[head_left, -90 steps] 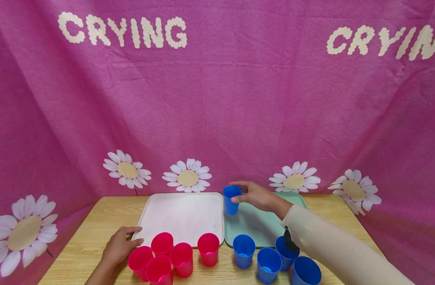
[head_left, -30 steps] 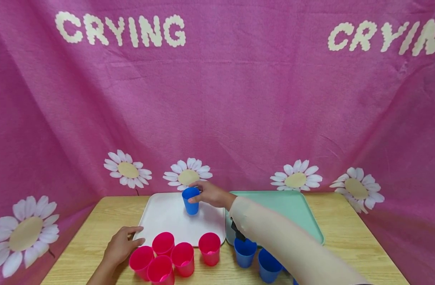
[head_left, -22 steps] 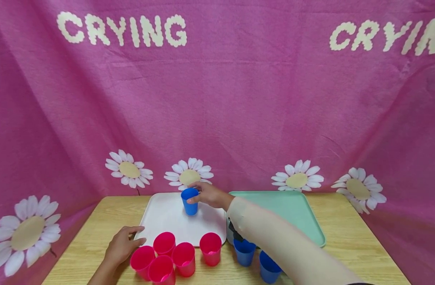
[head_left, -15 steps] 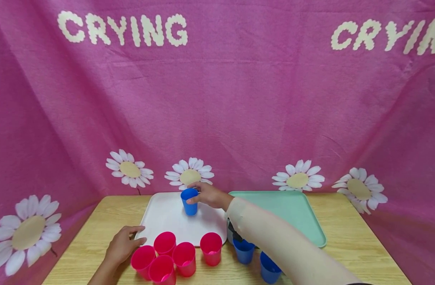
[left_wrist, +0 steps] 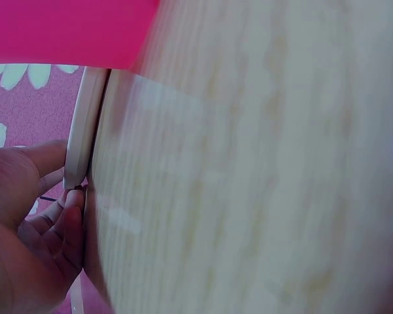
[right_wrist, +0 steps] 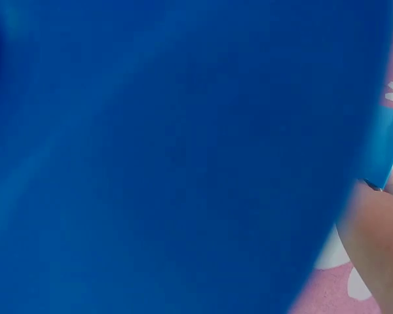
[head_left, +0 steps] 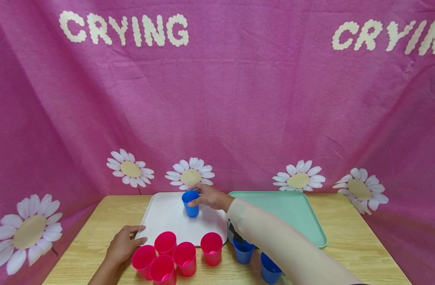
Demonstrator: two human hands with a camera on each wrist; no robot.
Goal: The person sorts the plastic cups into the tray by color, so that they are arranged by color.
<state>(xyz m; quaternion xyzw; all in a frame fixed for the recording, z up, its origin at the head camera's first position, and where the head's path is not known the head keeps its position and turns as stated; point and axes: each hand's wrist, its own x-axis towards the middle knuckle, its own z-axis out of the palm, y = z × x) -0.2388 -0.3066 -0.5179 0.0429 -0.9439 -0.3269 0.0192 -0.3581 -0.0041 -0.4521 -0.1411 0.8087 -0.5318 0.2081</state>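
The right hand [head_left: 211, 197] pinches a blue cup [head_left: 191, 205] at its right side, thumb on the near wall and fingers round toward the back. The blue cup is upright over the middle of the white tray [head_left: 159, 221]; I cannot tell whether its base touches the surface. The left hand [head_left: 122, 243] grips the white tray at its near left corner, thumb and fingers curled about the edge. Just in front of that tray, 5 pink cups [head_left: 184, 261] stand mouth up: 4 clustered close beside the left hand, 1 slightly apart to the right. Further right, 2 more blue cups [head_left: 243, 253] show partly behind the beige sleeve [head_left: 274, 237]. A green tray [head_left: 292, 213] lies right beside the white tray on the wooden desk [head_left: 349, 229]. A blurred blue surface [right_wrist: 183, 157] fills most of the right wrist view. Behind the desk hangs a magenta cloth [head_left: 217, 103] with 5 white daisies [head_left: 190, 174] and pale lettering [head_left: 124, 29] that reads "CRYING", repeated at the right and cut off there.
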